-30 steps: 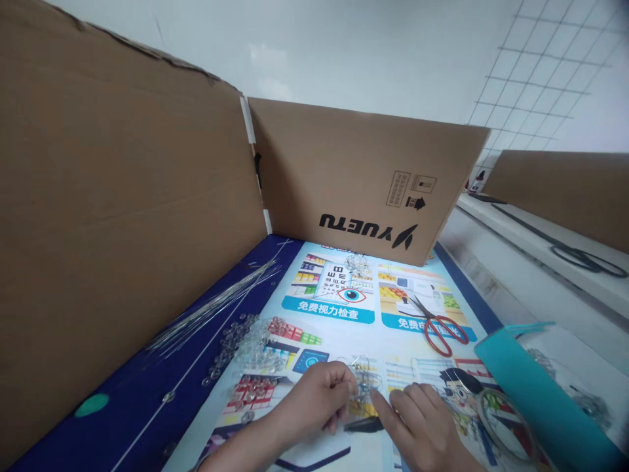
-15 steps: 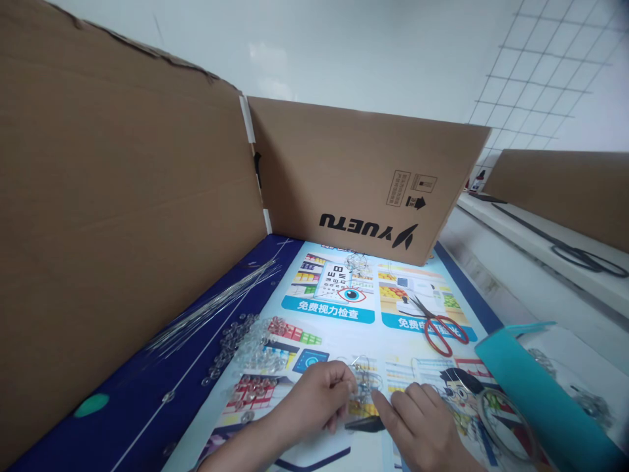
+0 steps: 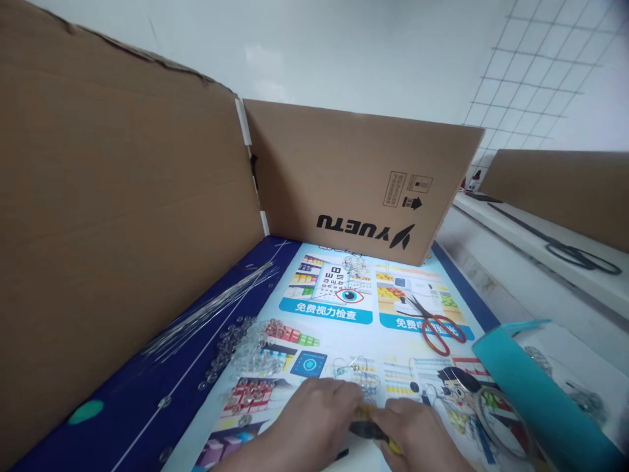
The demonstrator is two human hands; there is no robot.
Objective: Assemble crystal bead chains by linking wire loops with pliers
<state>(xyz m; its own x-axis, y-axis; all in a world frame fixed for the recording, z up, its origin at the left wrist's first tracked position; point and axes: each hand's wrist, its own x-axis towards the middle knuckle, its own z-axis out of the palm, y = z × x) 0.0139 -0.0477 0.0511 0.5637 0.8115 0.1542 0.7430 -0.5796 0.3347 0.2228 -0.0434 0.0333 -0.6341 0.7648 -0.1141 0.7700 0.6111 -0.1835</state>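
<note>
My left hand (image 3: 319,413) and right hand (image 3: 417,432) pinch pliers (image 3: 366,429) together; box (image 3: 354,183) reads "YUETU"; poster (image 3: 324,308) "免费视力检查".

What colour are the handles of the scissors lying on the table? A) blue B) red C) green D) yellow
B: the scissors lie open on the printed mat near the cardboard wall, and both of their handle loops are red.
</note>
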